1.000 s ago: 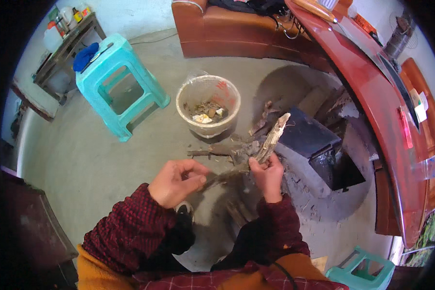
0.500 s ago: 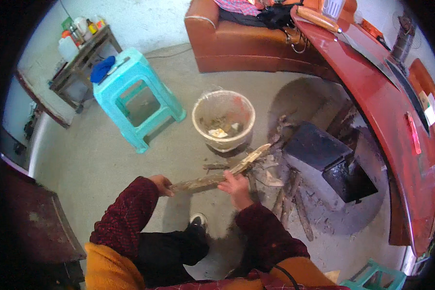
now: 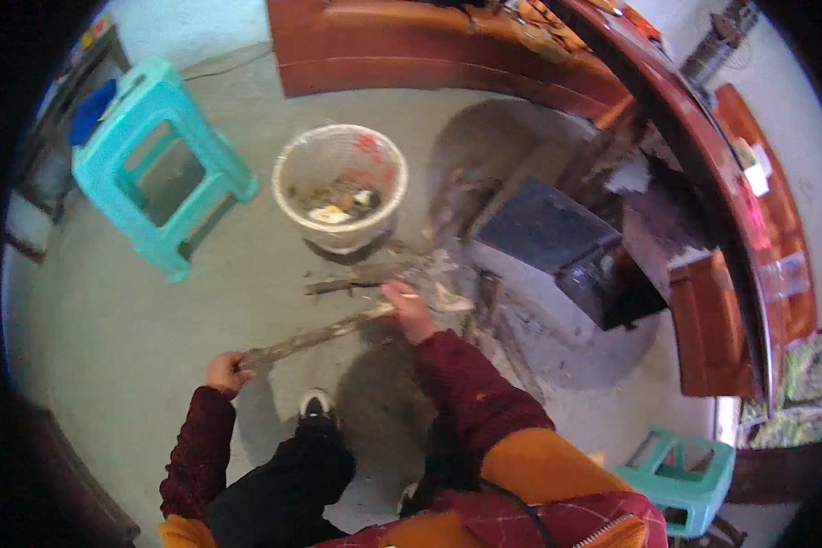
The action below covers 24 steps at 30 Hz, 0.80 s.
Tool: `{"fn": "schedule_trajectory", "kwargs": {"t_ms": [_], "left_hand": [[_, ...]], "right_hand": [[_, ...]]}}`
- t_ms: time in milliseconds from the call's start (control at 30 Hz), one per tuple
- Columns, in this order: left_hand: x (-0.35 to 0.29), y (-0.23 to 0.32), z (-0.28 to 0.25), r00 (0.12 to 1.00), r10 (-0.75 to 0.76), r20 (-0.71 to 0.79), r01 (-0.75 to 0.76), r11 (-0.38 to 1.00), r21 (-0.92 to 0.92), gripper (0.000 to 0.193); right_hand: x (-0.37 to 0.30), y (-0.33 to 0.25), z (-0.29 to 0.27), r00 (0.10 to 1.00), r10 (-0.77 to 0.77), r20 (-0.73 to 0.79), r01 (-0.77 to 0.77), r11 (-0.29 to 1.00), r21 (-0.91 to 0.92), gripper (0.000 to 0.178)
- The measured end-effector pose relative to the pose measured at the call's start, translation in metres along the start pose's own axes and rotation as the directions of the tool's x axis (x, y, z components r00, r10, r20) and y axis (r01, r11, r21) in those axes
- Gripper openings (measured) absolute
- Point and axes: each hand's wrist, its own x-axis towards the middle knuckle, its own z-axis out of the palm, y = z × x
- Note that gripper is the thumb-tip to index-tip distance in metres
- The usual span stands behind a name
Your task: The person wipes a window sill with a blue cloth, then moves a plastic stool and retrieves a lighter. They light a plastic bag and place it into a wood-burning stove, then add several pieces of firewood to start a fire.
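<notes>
A long, rough wooden stick (image 3: 315, 340) runs slantwise above the floor between my hands. Its near-left end is in my left hand (image 3: 227, 373), whose fingers are closed round it. My right hand (image 3: 409, 312) grips the stick close to its other end, with only a short bit showing past the fingers. Just beyond that hand, broken sticks (image 3: 338, 285) and wood scraps lie on the floor. A pale mesh waste bin (image 3: 342, 239) holding some litter stands farther off.
To the right sits a dark metal stove (image 3: 548, 224) with an open black box-like front, partly under a red tabletop (image 3: 703, 137). A turquoise stool (image 3: 169, 155) stands left, and a smaller green stool (image 3: 680, 466) at lower right. A brown sofa (image 3: 374, 64) lies along the back.
The view has swung right, so the bin and stove appear farther left. My right hand now holds nearer the stick's far end, where a long piece stuck out past it before.
</notes>
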Motion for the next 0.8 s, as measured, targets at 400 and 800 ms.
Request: {"fn": "schedule_trajectory", "kwargs": {"t_ms": [400,800], "left_hand": [[-0.017,-0.041,0.047,0.983,-0.183,-0.014,0.171,0.888,0.428,0.025],[-0.031,-0.075,0.083,0.992,-0.085,0.095,0.067,0.982,0.176,0.025]], "right_hand": [[-0.017,0.102,0.013,0.922,0.380,-0.070,-0.381,0.925,0.004,0.027],[-0.030,0.123,0.000,0.839,0.544,0.032,-0.542,0.839,-0.047,0.031]]}}
